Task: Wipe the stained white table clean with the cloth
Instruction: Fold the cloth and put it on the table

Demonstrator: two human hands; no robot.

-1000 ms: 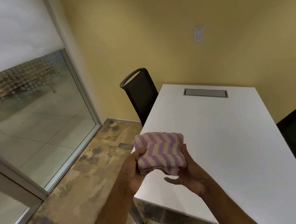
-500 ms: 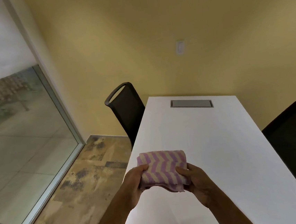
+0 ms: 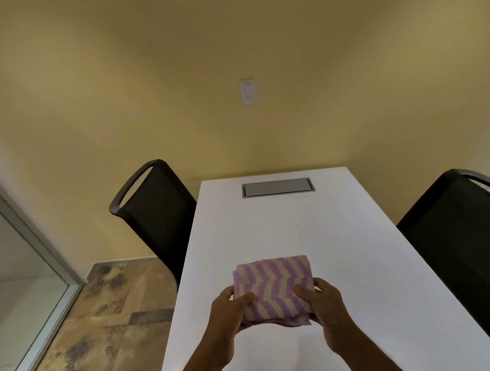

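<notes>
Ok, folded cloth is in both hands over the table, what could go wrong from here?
1. A loose layer hangs under the striped cloth, which the left hand and right hand grip; it may unfold mid-wipe.
2. No stain stands out on the white table from here, so patches could be missed.
3. Long strokes might push dirt into the grey hatch at the far end.
</notes>
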